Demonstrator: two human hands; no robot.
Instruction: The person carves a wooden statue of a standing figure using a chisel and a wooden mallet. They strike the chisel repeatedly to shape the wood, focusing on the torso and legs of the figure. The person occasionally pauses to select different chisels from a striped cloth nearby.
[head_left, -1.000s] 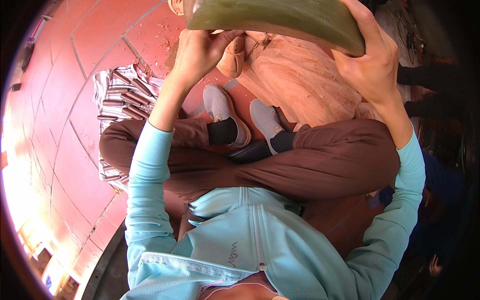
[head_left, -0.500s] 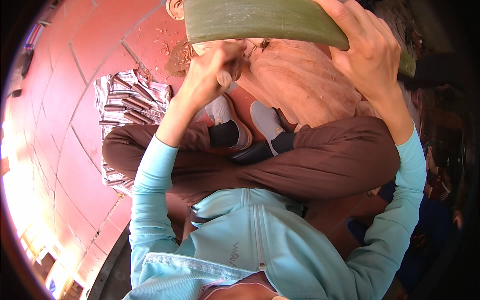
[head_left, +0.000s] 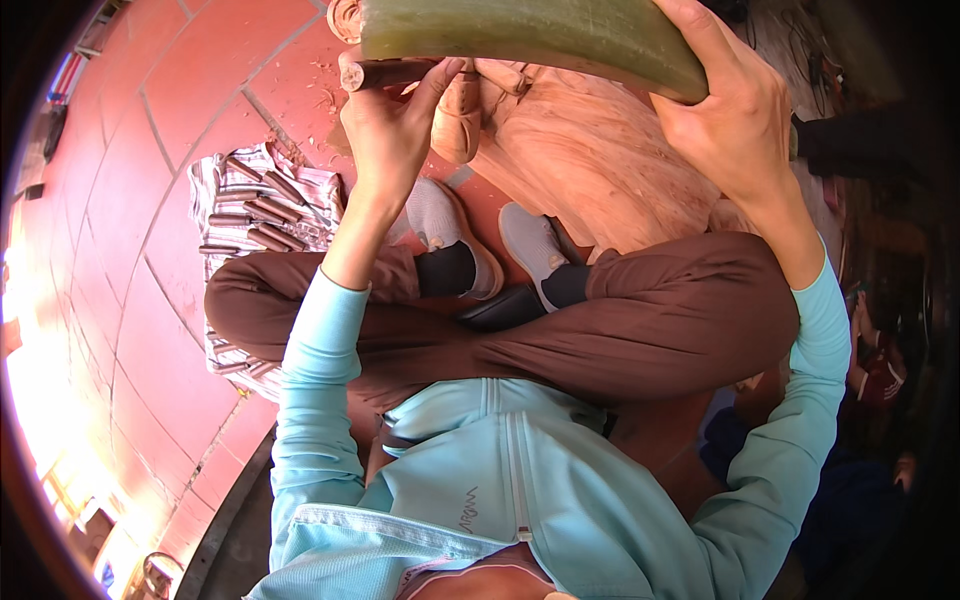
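Evidently, the red tiled floor (head_left: 150, 230) was the widest thing, reaching far out to the left of the left hand (head_left: 385, 130). Below the right hand (head_left: 730, 110) and to its left lay the big reddish carved wooden block (head_left: 610, 150). The green curved piece (head_left: 540, 35) was raised between and above both hands; its right end sat in the right hand, which was opened wide around it, thumb side below and fingers over the top. Lower left of the left hand, the striped cloth (head_left: 207, 190) carried several dark-handled tools (head_left: 232, 220). What had just changed was the left hand: half a second earlier it was a blurred fist, more to the right; now it was up under the left end of the green piece, its thumb stretched along a brown handle (head_left: 400, 72) and its other fingers mostly hidden, curled behind. The handle's pale round end pointed leftward; I cannot tell whether it touched the green piece. In my judgement, this meant the handle was being turned or settled in the grip, while the right hand gave the steady support.
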